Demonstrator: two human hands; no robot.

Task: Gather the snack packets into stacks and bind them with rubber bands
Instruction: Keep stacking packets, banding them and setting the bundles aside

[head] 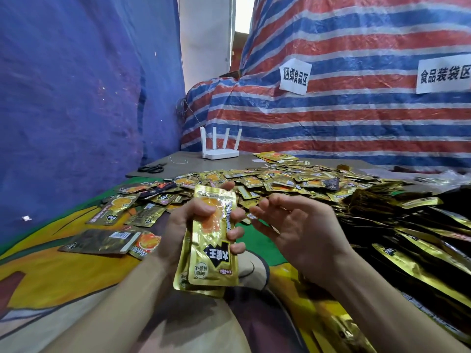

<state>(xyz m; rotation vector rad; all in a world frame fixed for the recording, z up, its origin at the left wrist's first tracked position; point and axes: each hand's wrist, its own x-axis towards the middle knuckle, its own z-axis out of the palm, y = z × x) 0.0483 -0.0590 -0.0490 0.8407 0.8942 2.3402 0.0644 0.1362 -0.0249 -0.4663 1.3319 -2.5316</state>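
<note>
The left hand [178, 225] grips a small stack of gold snack packets [212, 253] upright, thumb across the front and fingers curled round its right edge. The right hand [303, 230] hangs just beside it, fingers spread and slack, holding nothing. A loose heap of packets [280, 182] lies behind them on the counter [188, 159].

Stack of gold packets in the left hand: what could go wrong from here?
1. The stack looks uneven at its lower edge, and only the left hand grips it, so the glossy packets might slide apart.
2. The right hand is open and holds nothing that I can see, so binding means reaching away, leaving the stack held one-handed.
3. Any dropped packet would likely vanish into the loose pile behind.
</note>
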